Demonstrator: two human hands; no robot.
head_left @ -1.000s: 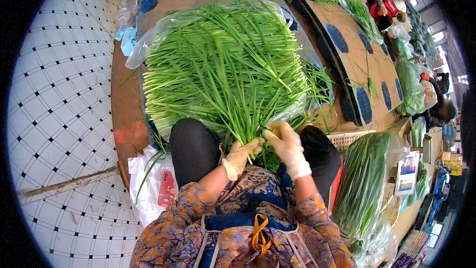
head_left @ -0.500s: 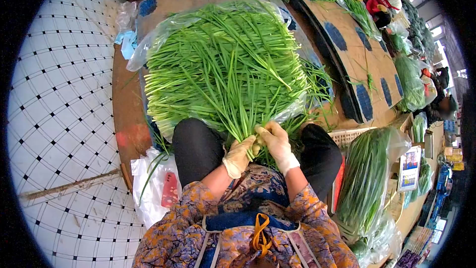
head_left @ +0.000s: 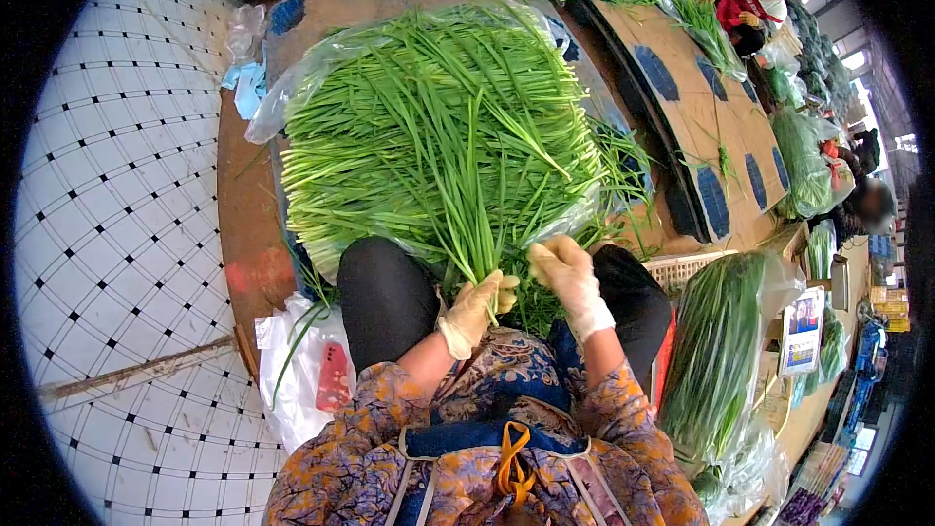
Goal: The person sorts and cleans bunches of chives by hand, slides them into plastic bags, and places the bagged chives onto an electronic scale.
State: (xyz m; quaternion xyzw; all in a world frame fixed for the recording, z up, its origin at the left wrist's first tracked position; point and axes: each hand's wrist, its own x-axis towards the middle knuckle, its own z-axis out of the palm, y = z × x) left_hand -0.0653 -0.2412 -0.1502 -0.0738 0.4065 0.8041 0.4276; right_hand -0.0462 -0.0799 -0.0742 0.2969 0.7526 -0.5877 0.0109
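Observation:
My left hand [head_left: 477,310], in a pale glove, is closed round the lower ends of a bunch of garlic chives [head_left: 470,224]. Its long green leaves fan upward, away from me. To the right and a little apart from the bunch is my gloved right hand [head_left: 565,273], its fingers curled together; whatever they hold, if anything, is hidden. Directly beyond both hands lies a big heap of garlic chives [head_left: 438,117] on clear plastic sheeting [head_left: 278,107]. Loose green scraps [head_left: 534,307] lie low between my knees, partly covered by my hands.
A white plastic bag [head_left: 282,341] with a red phone [head_left: 333,377] lies left of my knee. On my right stand a bagged bundle of chives [head_left: 716,351] and a pale plastic crate [head_left: 672,271]. Patched boards [head_left: 682,127] extend beyond, and a person in red [head_left: 737,8] sits farther off.
My right hand has moved right, away from my left hand and the bunch. My left hand keeps its grip, and the bunch's leaves are gathered more narrowly.

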